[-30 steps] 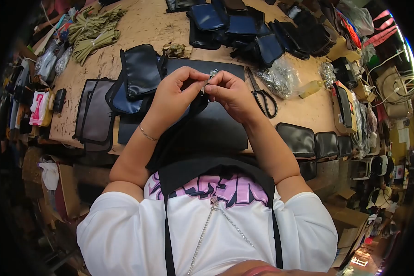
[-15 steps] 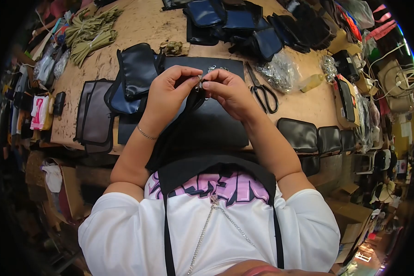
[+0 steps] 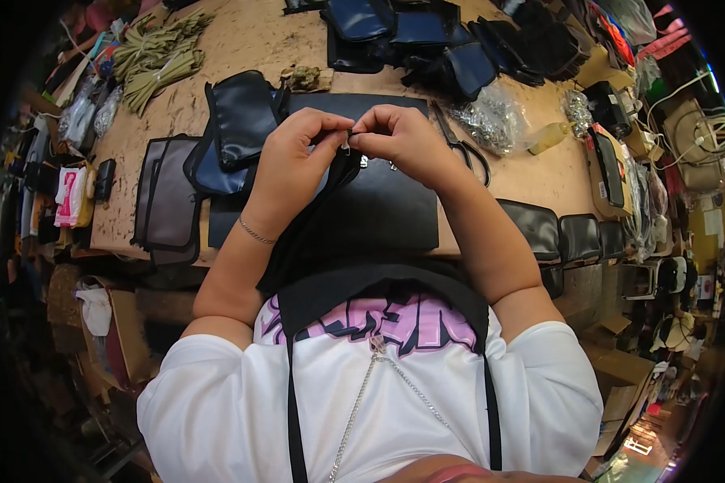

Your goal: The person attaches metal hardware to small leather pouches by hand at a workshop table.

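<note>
My left hand (image 3: 302, 161) is closed in a pinch over the black board (image 3: 379, 213). Between its fingertips is the end of a black strip (image 3: 344, 171), which looks like zipper tape and hangs down toward my lap. At that end shows a small silver metal piece (image 3: 346, 145), too small to name for certain. Opposite it, my right hand (image 3: 407, 145) pinches the tip of the same strip, thumb and forefinger almost touching the left ones. A few small silver metal parts (image 3: 364, 162) lie on the board, partly behind my right hand.
Black pouches (image 3: 242, 121) and dark flat panels (image 3: 169, 197) lie left of the board. To the right are scissors (image 3: 467, 153), a bag of metal parts (image 3: 491, 121), a yellowish bottle (image 3: 549, 138) and small black pouches (image 3: 532, 229). Blue-black pouches (image 3: 419, 32) pile up behind.
My right hand has tilted and shifted slightly up, its fingertips now above the strip's end, covering more of the scissors. My left hand has hardly moved.
</note>
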{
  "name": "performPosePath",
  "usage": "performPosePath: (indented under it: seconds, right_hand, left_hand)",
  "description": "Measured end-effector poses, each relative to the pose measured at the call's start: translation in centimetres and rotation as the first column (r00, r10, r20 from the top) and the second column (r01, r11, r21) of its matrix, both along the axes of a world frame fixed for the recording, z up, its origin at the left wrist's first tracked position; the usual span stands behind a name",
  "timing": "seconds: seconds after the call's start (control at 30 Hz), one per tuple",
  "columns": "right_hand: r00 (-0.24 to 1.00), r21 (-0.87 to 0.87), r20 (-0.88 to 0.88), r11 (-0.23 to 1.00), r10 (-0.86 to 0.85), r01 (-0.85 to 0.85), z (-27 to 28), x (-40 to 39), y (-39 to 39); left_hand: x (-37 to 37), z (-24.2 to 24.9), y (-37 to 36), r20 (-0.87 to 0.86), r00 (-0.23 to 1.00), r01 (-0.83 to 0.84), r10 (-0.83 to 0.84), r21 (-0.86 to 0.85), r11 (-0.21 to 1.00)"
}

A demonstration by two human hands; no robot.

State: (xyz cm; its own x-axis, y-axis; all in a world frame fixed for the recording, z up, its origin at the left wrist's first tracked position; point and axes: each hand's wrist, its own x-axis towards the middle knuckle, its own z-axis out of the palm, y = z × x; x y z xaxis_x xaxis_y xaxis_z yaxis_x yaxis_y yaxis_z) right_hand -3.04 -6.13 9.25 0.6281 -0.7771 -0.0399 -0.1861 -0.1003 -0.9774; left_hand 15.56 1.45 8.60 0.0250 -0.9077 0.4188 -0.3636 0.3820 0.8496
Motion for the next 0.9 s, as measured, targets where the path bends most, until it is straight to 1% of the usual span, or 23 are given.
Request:
performPosePath:
  seconds: [0.07,0.17,0.27,0.37,0.47,0.57,0.67,0.77,0.87,0.9]
  right_hand:
    - [0.998,-0.003,-0.065,1.000,0.023,-0.023,0.4,0.0,-0.2]
    - [0.977,-0.055,-0.197,0.994,0.079,-0.091,1.7,-0.5,-0.3]
    - [0.992,-0.050,-0.112,0.996,0.066,-0.072,1.0,-1.0,-0.1]
    - [1.000,-0.035,-0.007,0.999,-0.030,0.030,-0.6,-1.1,0.5]
    - [0.989,0.004,0.092,0.993,-0.116,0.116,-1.0,-1.1,1.5]
    - [0.958,-0.004,0.247,0.988,-0.146,0.151,-1.5,-1.0,1.9]
    - [0.979,-0.034,0.201,0.998,-0.037,0.045,-1.7,-1.3,1.2]
    - [0.994,-0.135,0.112,0.991,0.017,-0.002,-1.4,-1.4,1.0]
    - [0.999,-0.193,0.028,0.981,0.027,-0.022,-1.5,-1.5,0.6]
    - [0.999,-0.255,-0.023,0.967,0.023,-0.028,-1.2,-1.5,0.8]
  left_hand:
    - [-0.2,0.3,0.2,0.066,0.998,-0.018,0.022,-0.049,0.999]
    - [-0.5,0.2,0.3,0.119,0.993,-0.016,0.020,-0.032,0.999]
    - [-0.9,-0.7,0.3,0.011,1.000,-0.011,0.011,-0.025,1.000]
    - [-1.5,-1.4,0.3,-0.095,0.995,-0.036,0.037,0.014,0.999]
    - [-1.6,-1.4,0.3,-0.056,0.998,-0.038,0.037,-0.012,0.999]
    - [-1.6,-1.2,0.3,-0.085,0.996,-0.018,0.021,0.029,0.999]
    - [-1.4,-0.5,0.5,-0.014,1.000,0.009,-0.008,0.078,0.997]
    - [-1.1,-0.6,0.4,0.040,0.998,0.037,-0.039,0.051,0.998]
    - [-1.1,-0.2,0.5,0.105,0.992,0.063,-0.064,0.008,0.998]
    - [-1.1,-0.2,0.5,0.131,0.989,0.072,-0.072,0.000,0.997]
